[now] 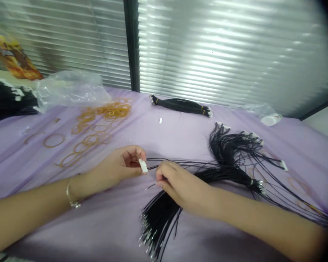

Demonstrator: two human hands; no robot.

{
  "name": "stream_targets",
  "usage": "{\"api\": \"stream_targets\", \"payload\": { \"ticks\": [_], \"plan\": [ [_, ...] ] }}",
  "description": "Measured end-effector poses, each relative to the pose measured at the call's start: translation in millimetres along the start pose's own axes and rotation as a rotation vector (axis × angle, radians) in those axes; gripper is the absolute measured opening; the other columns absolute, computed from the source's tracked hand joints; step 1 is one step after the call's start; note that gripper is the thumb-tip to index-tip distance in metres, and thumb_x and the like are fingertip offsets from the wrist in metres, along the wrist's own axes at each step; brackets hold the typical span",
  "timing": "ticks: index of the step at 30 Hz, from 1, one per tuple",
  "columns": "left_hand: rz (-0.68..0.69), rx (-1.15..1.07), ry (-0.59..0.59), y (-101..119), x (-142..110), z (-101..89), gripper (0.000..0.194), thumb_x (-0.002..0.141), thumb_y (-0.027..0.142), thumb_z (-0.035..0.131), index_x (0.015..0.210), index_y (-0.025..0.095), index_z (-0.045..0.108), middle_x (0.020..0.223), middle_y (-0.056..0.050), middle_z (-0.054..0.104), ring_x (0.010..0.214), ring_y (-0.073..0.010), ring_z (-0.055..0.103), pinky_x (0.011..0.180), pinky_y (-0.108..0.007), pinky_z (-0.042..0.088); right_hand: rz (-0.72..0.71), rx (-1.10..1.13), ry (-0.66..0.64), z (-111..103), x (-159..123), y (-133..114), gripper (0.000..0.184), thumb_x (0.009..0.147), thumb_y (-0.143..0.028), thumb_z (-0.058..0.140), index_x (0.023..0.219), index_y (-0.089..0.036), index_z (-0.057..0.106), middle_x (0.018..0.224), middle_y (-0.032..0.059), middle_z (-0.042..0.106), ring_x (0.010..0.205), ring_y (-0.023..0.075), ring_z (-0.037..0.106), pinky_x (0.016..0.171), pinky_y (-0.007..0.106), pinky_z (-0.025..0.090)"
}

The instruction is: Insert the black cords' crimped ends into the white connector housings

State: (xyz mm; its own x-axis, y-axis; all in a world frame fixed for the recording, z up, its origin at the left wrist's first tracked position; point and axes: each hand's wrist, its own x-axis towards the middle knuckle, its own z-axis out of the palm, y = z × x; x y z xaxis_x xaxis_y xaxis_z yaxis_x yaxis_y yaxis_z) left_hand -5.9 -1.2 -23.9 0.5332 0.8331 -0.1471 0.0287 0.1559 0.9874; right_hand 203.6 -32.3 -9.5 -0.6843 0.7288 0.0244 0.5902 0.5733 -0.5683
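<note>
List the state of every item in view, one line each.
Left hand, pinching connector
Connector, white, held upright-ish between fingertips
Right hand, pinching cord ends
Cords, black, loose, fanned out
Bundle, black cords, bound with yellow ties
Rubber bands, scattered
Bag, clear plastic, crumpled

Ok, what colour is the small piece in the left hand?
White: the plastic connector in the left hand shows best in the head view.

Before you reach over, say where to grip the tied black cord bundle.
Grip the black cord bundle at its middle, between the two yellow ties, coming from above: it lies flat on the lilac cloth, and the ties hold the strands together.
</note>
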Motion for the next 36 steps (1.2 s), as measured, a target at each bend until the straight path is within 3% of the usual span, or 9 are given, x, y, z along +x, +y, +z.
{"api": "stream_targets", "payload": {
  "ticks": [4,9,13,18,24,31,36],
  "plan": [
    [-0.041,0.105,0.041,4,-3,4.1,0.021,0.072,0.019,0.069,0.078,0.013,0.05,0.073,0.003,0.051,0.067,-0.0058,0.048,0.064,-0.018,0.041,0.089,0.127,0.09,6,-1,3,0.009,0.087,-0.016,0.04,0.088,-0.015,0.048,0.083,0.0019,0.056,0.074,0.009,0.047,0.067,0.022,0.038],
    [-0.072,0.204,0.068,14,-10,7.0,0.014,0.072,0.022,0.07,0.078,0.012,0.061,0.075,0.001,0.06,0.07,-0.0081,0.054,0.067,-0.018,0.045,0.032,0.199,0.201,7,2,7,0.007,0.082,-0.013,0.046,0.083,-0.015,0.053,0.076,-0.0002,0.054,0.068,0.0063,0.045,0.063,0.019,0.036],
    [-0.242,0.04,-0.022,21,-12,11.7,0.008,0.073,0.017,0.067,0.08,0.013,0.068,0.072,0.0,0.066,0.063,-0.0082,0.059,0.062,-0.017,0.05,0.03,0.212,0.256,4,1,6,0.004,0.08,-0.016,0.051,0.078,-0.014,0.054,0.067,-0.0017,0.051,0.059,0.0042,0.043,0.055,0.016,0.035],
    [-0.317,-0.156,-0.039,17,-12,15.7,0.016,0.078,0.009,0.061,0.094,0.014,0.063,0.072,0.001,0.066,0.063,-0.0083,0.064,0.063,-0.018,0.054,0.081,0.211,0.236,5,1,4,0.006,0.077,-0.016,0.054,0.071,-0.014,0.056,0.057,-0.0041,0.047,0.05,0.002,0.037,0.048,0.015,0.03],
    [-0.319,-0.125,-0.076,9,-13,14.7,0.011,0.08,0.018,0.063,0.089,0.014,0.062,0.076,0.001,0.067,0.069,-0.0089,0.065,0.069,-0.019,0.055,0.1,0.218,0.209,5,1,4,0.01,0.076,-0.016,0.055,0.067,-0.014,0.057,0.051,-0.0056,0.043,0.047,0.0009,0.033,0.045,0.014,0.027],
    [-0.3,-0.042,-0.06,11,-11,14.4,0.007,0.079,0.018,0.063,0.084,0.013,0.062,0.071,0.002,0.066,0.062,-0.0067,0.064,0.062,-0.013,0.052,0.088,0.283,0.163,4,0,4,0.01,0.075,-0.014,0.056,0.065,-0.013,0.055,0.052,-0.0061,0.045,0.047,0.0001,0.035,0.045,0.012,0.028],
    [-0.307,-0.019,-0.097,11,-11,13.2,0.005,0.08,0.018,0.061,0.082,0.013,0.06,0.071,0.002,0.066,0.063,-0.0061,0.064,0.063,-0.012,0.051,-0.015,0.234,0.112,-1,1,9,0.008,0.076,-0.015,0.055,0.069,-0.012,0.058,0.06,-0.0056,0.052,0.051,-0.0013,0.04,0.05,0.012,0.03]
  ]
}}
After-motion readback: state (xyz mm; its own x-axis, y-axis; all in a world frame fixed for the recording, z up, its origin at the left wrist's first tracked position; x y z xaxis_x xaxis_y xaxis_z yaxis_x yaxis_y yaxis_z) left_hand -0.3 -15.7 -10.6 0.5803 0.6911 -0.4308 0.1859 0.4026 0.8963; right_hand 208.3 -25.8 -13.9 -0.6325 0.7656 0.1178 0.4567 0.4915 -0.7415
